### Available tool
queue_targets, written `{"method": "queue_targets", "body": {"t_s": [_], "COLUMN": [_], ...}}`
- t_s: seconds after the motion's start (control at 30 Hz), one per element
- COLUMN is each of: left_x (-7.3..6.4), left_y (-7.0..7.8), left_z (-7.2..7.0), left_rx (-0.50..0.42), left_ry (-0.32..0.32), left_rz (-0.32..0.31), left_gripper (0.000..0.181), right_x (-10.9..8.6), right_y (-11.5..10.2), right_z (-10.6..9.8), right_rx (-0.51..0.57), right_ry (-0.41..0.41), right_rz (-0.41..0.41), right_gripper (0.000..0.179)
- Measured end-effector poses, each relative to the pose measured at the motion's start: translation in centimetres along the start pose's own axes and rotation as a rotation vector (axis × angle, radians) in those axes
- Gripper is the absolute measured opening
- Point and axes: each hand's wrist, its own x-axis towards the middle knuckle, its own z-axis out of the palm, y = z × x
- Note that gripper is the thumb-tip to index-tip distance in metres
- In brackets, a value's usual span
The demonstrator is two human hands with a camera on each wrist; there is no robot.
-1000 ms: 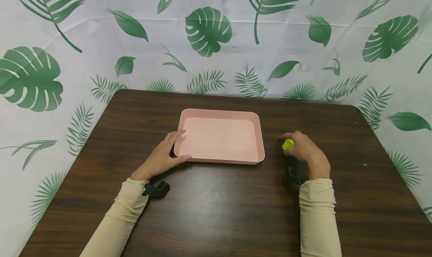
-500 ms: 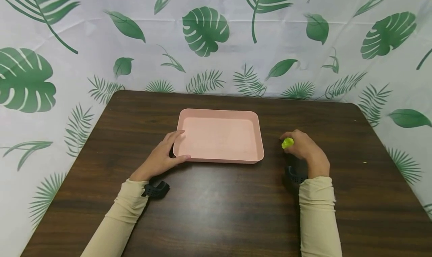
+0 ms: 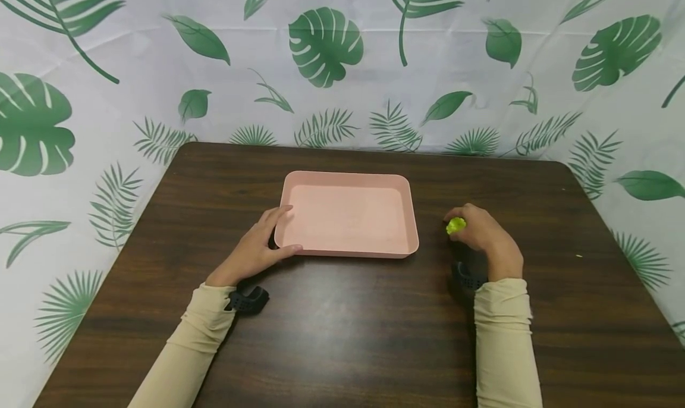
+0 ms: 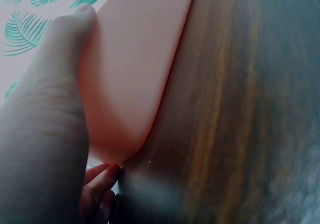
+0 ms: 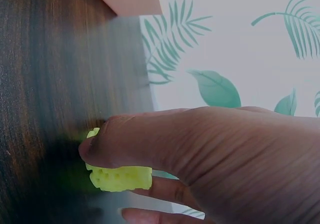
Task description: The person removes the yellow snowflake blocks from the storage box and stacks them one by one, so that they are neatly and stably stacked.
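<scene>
A shallow pink tray (image 3: 348, 220) with rounded corners lies on the dark wood table. At its near left corner, my left hand (image 3: 257, 247) holds it, the thumb on the front rim and fingers over the left rim. The left wrist view shows the thumb along the tray's wall (image 4: 135, 58). To the right of the tray, my right hand (image 3: 484, 235) grips a small yellow-green, bumpy, cylinder-like piece (image 3: 456, 226). In the right wrist view the thumb covers part of this piece (image 5: 122, 178), whose exact kind I cannot tell.
The brown wood-grain table (image 3: 342, 336) has rounded far corners. Behind it hangs a white cloth (image 3: 385, 87) printed with green leaves. A tiny pale speck (image 3: 579, 256) lies on the table at the right. Black wrist mounts (image 3: 248, 301) sit at both wrists.
Both hands, the tray and the yellow-green piece hold their places; only the head view has shifted slightly.
</scene>
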Motion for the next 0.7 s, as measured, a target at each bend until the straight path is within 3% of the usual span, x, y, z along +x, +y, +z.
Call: {"method": "queue_targets", "body": {"t_s": [0.2,0.43,0.7], "left_x": [-0.03,-0.05,-0.01], "left_y": [0.04,0.02,0.04], "left_z": [0.05,0.02,0.14], "left_rx": [-0.008,-0.014,-0.017], "left_ry": [-0.003,-0.003,-0.001], "left_rz": [-0.004,-0.003,-0.007], "left_gripper": [0.089,0.089,0.088], "right_x": [-0.22,-0.10,0.15], "right_y": [0.16,0.48,0.77], "right_z": [0.03,-0.13,-0.20], "right_rx": [0.000,-0.003,0.016], "right_ry": [-0.012,0.010,0.011], "right_rz": [0.001,-0.052,-0.043], "right_gripper": [0.039,0.038,0.033]}}
